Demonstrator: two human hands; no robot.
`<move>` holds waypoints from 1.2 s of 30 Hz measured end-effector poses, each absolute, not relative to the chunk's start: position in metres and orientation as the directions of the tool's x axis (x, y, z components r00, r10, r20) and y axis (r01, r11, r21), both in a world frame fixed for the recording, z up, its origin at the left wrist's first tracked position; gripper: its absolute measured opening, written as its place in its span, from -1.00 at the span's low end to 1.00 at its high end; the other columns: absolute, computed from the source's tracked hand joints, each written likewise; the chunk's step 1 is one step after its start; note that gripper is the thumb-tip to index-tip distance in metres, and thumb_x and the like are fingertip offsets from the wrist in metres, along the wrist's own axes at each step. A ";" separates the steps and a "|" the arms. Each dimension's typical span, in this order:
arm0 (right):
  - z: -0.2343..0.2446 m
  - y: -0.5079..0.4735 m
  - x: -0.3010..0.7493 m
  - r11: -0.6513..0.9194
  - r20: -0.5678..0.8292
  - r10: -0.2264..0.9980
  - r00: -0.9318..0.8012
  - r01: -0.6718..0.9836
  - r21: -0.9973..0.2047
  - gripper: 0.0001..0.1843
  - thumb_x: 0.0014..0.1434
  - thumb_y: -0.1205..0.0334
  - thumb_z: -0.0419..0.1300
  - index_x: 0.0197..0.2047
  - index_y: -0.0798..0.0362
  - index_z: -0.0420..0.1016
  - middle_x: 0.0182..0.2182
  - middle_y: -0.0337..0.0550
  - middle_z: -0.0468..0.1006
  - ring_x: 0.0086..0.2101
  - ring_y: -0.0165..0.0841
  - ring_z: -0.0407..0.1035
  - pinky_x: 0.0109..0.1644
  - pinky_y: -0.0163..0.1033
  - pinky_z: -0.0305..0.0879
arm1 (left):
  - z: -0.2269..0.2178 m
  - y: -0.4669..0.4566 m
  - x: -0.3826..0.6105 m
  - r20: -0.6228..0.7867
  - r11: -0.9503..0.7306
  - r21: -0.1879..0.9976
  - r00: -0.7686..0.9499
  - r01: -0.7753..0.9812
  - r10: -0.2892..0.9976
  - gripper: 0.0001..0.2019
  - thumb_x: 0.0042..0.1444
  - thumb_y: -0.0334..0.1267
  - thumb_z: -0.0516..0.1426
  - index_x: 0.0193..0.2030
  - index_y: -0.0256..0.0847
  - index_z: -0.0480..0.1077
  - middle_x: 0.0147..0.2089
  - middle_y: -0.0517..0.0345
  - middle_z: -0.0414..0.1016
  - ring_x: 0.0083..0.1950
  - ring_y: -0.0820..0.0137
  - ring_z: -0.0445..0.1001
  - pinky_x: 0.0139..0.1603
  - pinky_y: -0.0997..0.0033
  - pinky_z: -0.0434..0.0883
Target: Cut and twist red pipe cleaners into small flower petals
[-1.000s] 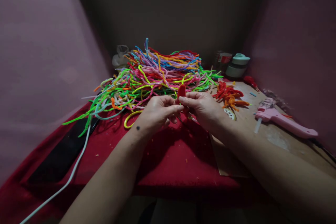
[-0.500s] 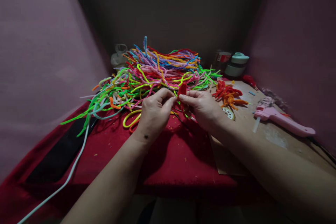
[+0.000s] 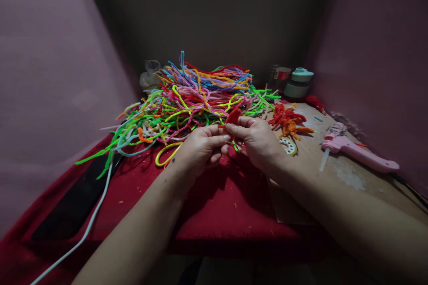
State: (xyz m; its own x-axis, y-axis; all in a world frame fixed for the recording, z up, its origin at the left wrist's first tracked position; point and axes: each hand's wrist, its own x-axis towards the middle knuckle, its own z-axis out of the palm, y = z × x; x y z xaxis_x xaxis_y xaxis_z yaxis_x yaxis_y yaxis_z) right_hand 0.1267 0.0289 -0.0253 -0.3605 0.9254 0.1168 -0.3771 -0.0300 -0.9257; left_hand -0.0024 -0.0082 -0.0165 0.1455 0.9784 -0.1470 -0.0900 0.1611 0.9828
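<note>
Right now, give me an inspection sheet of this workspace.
Surface: red cloth on the left, bare brown board on the right.
Job's things: red pipe cleaner, pinched by both hands; pile of pipe cleaners behind it.
Clutter: orange bent pieces, pink glue gun, jar, yellow loop.
Grippers: left hand and right hand both closed on the red pipe cleaner.
Cables: white cable running off the near left edge.
Surroundings: pink walls on both sides, dark wall behind.
</note>
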 end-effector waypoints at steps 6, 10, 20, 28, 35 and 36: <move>-0.027 0.029 0.127 0.042 0.157 0.938 -0.308 -0.349 -0.936 -0.88 -0.11 0.28 0.29 -0.47 0.16 0.46 -0.57 -0.29 0.41 -0.57 -0.55 0.19 -0.49 -0.36 0.11 | -0.013 -0.010 0.008 -0.098 0.095 0.995 0.077 0.039 0.992 -0.90 -0.01 -0.27 0.13 -0.37 -0.26 0.34 -0.74 0.38 0.20 -0.77 0.67 0.02 -0.74 0.65 -0.06; -0.027 0.029 0.126 0.026 0.137 0.941 -0.309 -0.336 -0.942 -0.86 -0.11 0.27 0.28 -0.51 0.17 0.43 -0.60 -0.32 0.38 -0.59 -0.56 0.18 -0.50 -0.37 0.10 | -0.010 -0.012 0.006 -0.086 0.067 0.972 0.078 0.224 0.993 -0.90 0.00 -0.27 0.09 -0.42 -0.26 0.34 -0.74 0.36 0.21 -0.76 0.64 0.04 -0.74 0.63 -0.03; -0.019 0.032 0.128 -0.059 0.064 0.922 -0.381 -0.303 -0.951 -0.91 -0.13 0.32 0.27 -0.52 0.16 0.44 -0.64 -0.30 0.38 -0.64 -0.57 0.11 -0.53 -0.35 0.01 | -0.002 -0.010 -0.018 0.190 -0.119 0.926 -0.168 0.359 0.967 -0.87 -0.04 -0.35 0.08 -0.31 -0.26 0.40 -0.47 0.22 0.42 -0.62 0.58 0.23 -0.58 0.55 0.21; -0.024 0.031 0.128 -0.150 -0.003 0.882 -0.472 -0.274 -0.950 -0.88 -0.19 0.33 0.29 -0.54 0.19 0.44 -0.68 -0.29 0.34 -0.67 -0.56 0.09 -0.58 -0.34 -0.07 | -0.001 -0.013 -0.008 0.260 -0.186 0.889 -0.127 0.419 0.957 -0.93 -0.01 -0.32 0.14 -0.42 -0.28 0.37 -0.58 0.30 0.30 -0.60 0.59 0.18 -0.57 0.58 0.17; -0.025 0.030 0.125 -0.104 0.051 0.889 -0.455 -0.310 -0.945 -0.85 -0.19 0.30 0.32 -0.52 0.16 0.43 -0.66 -0.29 0.39 -0.67 -0.56 0.13 -0.59 -0.36 -0.05 | -0.006 -0.011 -0.010 0.280 -0.212 0.854 -0.077 0.475 0.957 -0.93 0.01 -0.33 0.09 -0.44 -0.24 0.28 -0.58 0.31 0.31 -0.60 0.57 0.25 -0.55 0.56 0.22; -0.025 0.030 0.125 -0.096 0.062 0.889 -0.453 -0.316 -0.944 -0.86 -0.17 0.30 0.31 -0.52 0.16 0.43 -0.66 -0.28 0.40 -0.66 -0.55 0.14 -0.58 -0.36 -0.04 | -0.006 -0.011 -0.010 0.275 -0.213 0.855 -0.065 0.474 0.959 -0.94 0.02 -0.33 0.08 -0.44 -0.24 0.27 -0.57 0.30 0.33 -0.60 0.55 0.28 -0.55 0.54 0.24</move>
State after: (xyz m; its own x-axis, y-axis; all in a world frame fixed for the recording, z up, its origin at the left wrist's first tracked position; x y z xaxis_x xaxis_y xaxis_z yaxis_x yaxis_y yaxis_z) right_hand 0.1250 0.0300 -0.0255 -0.4534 0.8892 0.0616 -0.3159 -0.0956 -0.9440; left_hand -0.0101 -0.0114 -0.0065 -0.0649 0.9594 0.2746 0.4738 -0.2125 0.8546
